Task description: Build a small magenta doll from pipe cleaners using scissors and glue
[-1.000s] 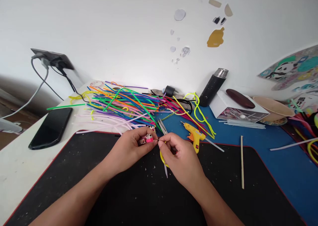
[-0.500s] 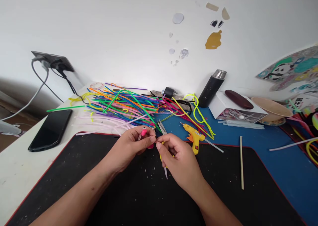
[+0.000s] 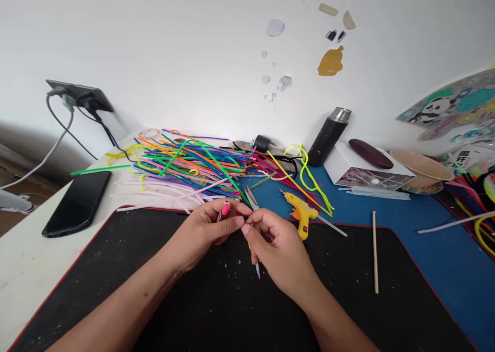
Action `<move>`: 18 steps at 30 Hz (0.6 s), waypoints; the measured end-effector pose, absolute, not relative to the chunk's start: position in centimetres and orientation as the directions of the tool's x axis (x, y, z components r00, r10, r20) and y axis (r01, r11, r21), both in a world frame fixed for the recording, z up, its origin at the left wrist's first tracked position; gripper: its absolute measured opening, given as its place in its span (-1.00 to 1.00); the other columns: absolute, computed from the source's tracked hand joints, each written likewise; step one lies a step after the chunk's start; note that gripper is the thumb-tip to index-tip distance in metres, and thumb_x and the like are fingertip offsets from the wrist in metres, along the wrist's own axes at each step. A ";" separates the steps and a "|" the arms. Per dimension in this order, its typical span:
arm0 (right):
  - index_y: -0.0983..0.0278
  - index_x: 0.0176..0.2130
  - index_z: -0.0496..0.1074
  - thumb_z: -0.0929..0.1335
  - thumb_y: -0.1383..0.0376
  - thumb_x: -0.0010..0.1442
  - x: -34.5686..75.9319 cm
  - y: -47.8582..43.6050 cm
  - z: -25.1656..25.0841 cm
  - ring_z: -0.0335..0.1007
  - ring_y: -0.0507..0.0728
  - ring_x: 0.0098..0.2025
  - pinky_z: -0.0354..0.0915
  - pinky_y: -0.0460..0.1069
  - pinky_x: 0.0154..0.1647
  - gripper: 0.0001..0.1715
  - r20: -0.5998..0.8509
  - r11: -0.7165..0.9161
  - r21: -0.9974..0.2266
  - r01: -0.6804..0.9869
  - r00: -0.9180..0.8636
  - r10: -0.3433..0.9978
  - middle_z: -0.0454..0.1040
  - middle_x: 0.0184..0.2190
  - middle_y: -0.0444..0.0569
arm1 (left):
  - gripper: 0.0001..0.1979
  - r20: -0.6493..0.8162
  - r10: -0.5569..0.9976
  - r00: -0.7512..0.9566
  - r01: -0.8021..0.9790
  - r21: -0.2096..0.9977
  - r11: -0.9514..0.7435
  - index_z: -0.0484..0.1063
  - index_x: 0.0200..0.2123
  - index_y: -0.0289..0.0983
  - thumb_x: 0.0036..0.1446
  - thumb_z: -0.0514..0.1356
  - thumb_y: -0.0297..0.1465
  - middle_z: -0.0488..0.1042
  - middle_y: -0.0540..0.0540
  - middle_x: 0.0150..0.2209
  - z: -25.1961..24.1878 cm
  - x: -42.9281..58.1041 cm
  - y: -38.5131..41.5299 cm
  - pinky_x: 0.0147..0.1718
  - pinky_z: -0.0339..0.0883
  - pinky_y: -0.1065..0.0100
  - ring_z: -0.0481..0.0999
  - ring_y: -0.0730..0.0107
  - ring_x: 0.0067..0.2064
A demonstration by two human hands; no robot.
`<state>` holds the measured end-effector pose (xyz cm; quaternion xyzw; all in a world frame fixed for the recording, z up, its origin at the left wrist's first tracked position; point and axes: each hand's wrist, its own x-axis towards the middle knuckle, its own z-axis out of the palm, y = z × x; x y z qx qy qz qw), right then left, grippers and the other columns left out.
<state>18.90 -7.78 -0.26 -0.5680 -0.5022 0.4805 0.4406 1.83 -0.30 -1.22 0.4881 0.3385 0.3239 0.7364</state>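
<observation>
My left hand (image 3: 221,222) is closed around a small pink object (image 3: 226,206) with a pale tip, which sticks up between its fingers; the rest is hidden. My right hand (image 3: 273,238) is pinched, its fingertips meeting those of the left over something small and dark that I cannot make out. Partly covered by the right hand, yellow-handled scissors (image 3: 252,198) lie with their blades pointing away from me. To the right of that hand rests a yellow glue gun (image 3: 301,213) with a clear glue stick in its back end.
A black mat (image 3: 185,300) lies under my hands, with a wooden stick (image 3: 375,251) on its right. Behind are many coloured pipe cleaners (image 3: 193,161). A phone (image 3: 77,203) lies left. A black thermos (image 3: 330,137), white box (image 3: 367,171) and beige bowl (image 3: 421,165) stand back right.
My fingertips have shifted slightly against each other, and the pink object in my left hand has turned a little. The whole view has moved slightly; the other things lie as before.
</observation>
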 end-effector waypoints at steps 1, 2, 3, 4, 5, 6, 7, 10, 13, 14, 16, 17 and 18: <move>0.18 -0.25 0.44 0.42 0.12 0.36 18.9 -7.8 -0.2 0.34 0.03 -0.58 0.28 -0.09 -0.52 -0.79 -0.110 -0.114 -0.982 0.153 0.031 0.993 0.32 -0.59 -0.28 | -0.61 -0.181 0.803 0.568 -0.142 0.939 0.312 0.65 -0.22 -0.25 0.04 0.55 -0.09 0.31 0.12 -0.52 -1.3 1.8 -0.3 -0.57 -0.13 0.41 0.03 0.59 -0.56; 0.18 -0.25 0.43 0.42 0.11 0.36 18.9 -7.8 -0.2 0.34 0.03 -0.58 0.28 -0.09 -0.52 -0.78 -0.116 -0.119 -0.981 0.156 0.029 0.993 0.31 -0.59 -0.29 | -0.63 -0.176 0.798 0.576 -0.138 0.942 0.307 0.66 -0.24 -0.25 0.05 0.54 -0.10 0.29 0.12 -0.54 -1.3 1.7 -0.3 -0.57 -0.14 0.41 0.02 0.59 -0.56; 0.17 -0.25 0.43 0.42 0.10 0.36 18.9 -7.8 -0.2 0.34 0.03 -0.58 0.28 -0.09 -0.52 -0.77 -0.121 -0.123 -0.980 0.157 0.026 0.992 0.31 -0.59 -0.29 | -0.65 -0.169 0.796 0.582 -0.137 0.944 0.301 0.66 -0.25 -0.25 0.06 0.54 -0.11 0.29 0.12 -0.55 -1.3 1.6 -0.3 -0.57 -0.13 0.40 0.02 0.58 -0.56; 0.18 -0.25 0.43 0.42 0.10 0.36 18.9 -7.8 -0.2 0.34 0.03 -0.58 0.28 -0.09 -0.51 -0.78 -0.123 -0.125 -0.980 0.156 0.022 0.992 0.31 -0.59 -0.29 | -0.66 -0.162 0.794 0.586 -0.137 0.946 0.295 0.66 -0.26 -0.25 0.07 0.54 -0.12 0.29 0.11 -0.55 -1.3 1.6 -0.2 -0.57 -0.13 0.40 0.03 0.57 -0.56; 0.18 -0.24 0.44 0.42 0.11 0.36 18.9 -7.8 -0.3 0.35 0.03 -0.57 0.28 -0.09 -0.51 -0.78 -0.125 -0.127 -0.980 0.153 0.019 0.992 0.31 -0.58 -0.29 | -0.68 -0.156 0.793 0.589 -0.139 0.947 0.290 0.66 -0.27 -0.25 0.08 0.53 -0.13 0.30 0.11 -0.55 -1.3 1.5 -0.2 -0.57 -0.13 0.40 0.04 0.57 -0.55; 0.18 -0.23 0.45 0.42 0.12 0.36 18.9 -7.8 -0.3 0.35 0.02 -0.57 0.28 -0.09 -0.51 -0.80 -0.125 -0.126 -0.981 0.148 0.018 0.992 0.31 -0.58 -0.29 | -0.68 -0.151 0.793 0.590 -0.144 0.947 0.287 0.66 -0.28 -0.25 0.09 0.53 -0.13 0.31 0.10 -0.54 -1.3 1.5 -0.2 -0.57 -0.13 0.40 0.05 0.57 -0.55; 0.19 -0.23 0.45 0.42 0.13 0.37 19.0 -7.8 -0.3 0.35 0.02 -0.57 0.28 -0.09 -0.51 -0.81 -0.125 -0.126 -0.982 0.142 0.017 0.992 0.31 -0.57 -0.29 | -0.69 -0.147 0.794 0.590 -0.149 0.947 0.286 0.66 -0.28 -0.25 0.09 0.53 -0.14 0.33 0.10 -0.53 -1.3 1.5 -0.2 -0.57 -0.13 0.41 0.06 0.58 -0.55; 0.20 -0.23 0.48 0.42 0.17 0.36 19.0 -7.7 -0.2 0.35 0.01 -0.57 0.28 -0.09 -0.51 -0.84 -0.126 -0.128 -0.985 0.115 0.025 0.992 0.31 -0.57 -0.29 | -0.68 -0.141 0.800 0.583 -0.159 0.946 0.282 0.65 -0.29 -0.25 0.08 0.55 -0.15 0.37 0.08 -0.50 -1.1 1.5 -0.2 -0.57 -0.10 0.42 0.08 0.59 -0.55; 0.20 -0.22 0.48 0.42 0.18 0.36 19.0 -7.8 -0.1 0.34 0.02 -0.57 0.30 -0.09 -0.51 -0.85 -0.120 -0.123 -0.987 0.102 0.034 0.992 0.32 -0.57 -0.29 | -0.68 -0.134 0.809 0.572 -0.150 0.953 0.264 0.63 -0.29 -0.25 0.07 0.55 -0.16 0.40 0.07 -0.48 -1.0 1.4 -0.1 -0.56 -0.05 0.43 0.10 0.59 -0.54; 0.20 -0.22 0.48 0.41 0.18 0.37 19.0 -7.8 -0.1 0.34 0.02 -0.57 0.30 -0.08 -0.51 -0.85 -0.119 -0.122 -0.987 0.101 0.035 0.992 0.32 -0.57 -0.28 | -0.68 -0.133 0.812 0.568 -0.141 0.957 0.255 0.62 -0.29 -0.25 0.07 0.55 -0.16 0.41 0.07 -0.47 -1.0 1.4 -0.1 -0.55 -0.03 0.43 0.11 0.58 -0.54; 0.21 -0.21 0.49 0.40 0.18 0.37 19.0 -7.8 -0.2 0.34 0.03 -0.57 0.30 -0.08 -0.52 -0.85 -0.113 -0.117 -0.987 0.108 0.044 0.993 0.32 -0.56 -0.27 | -0.67 -0.131 0.819 0.558 -0.118 0.965 0.235 0.61 -0.30 -0.25 0.06 0.55 -0.14 0.40 0.07 -0.46 -0.9 1.4 0.0 -0.54 -0.02 0.42 0.12 0.57 -0.53; 0.21 -0.21 0.49 0.40 0.18 0.37 19.1 -7.8 -0.2 0.33 0.03 -0.57 0.29 -0.07 -0.52 -0.84 -0.107 -0.112 -0.986 0.120 0.053 0.993 0.31 -0.56 -0.27 | -0.66 -0.128 0.823 0.554 -0.108 0.969 0.224 0.60 -0.30 -0.25 0.07 0.54 -0.14 0.38 0.07 -0.46 -1.0 1.3 0.0 -0.54 -0.01 0.42 0.12 0.56 -0.52; 0.21 -0.21 0.49 0.40 0.18 0.36 19.1 -7.7 -0.2 0.33 0.04 -0.56 0.28 -0.07 -0.52 -0.85 -0.096 -0.105 -0.985 0.138 0.068 0.993 0.31 -0.56 -0.26 | -0.66 -0.125 0.824 0.553 -0.098 0.972 0.213 0.59 -0.30 -0.25 0.08 0.54 -0.13 0.36 0.08 -0.47 -1.0 1.3 0.0 -0.53 -0.01 0.42 0.12 0.55 -0.51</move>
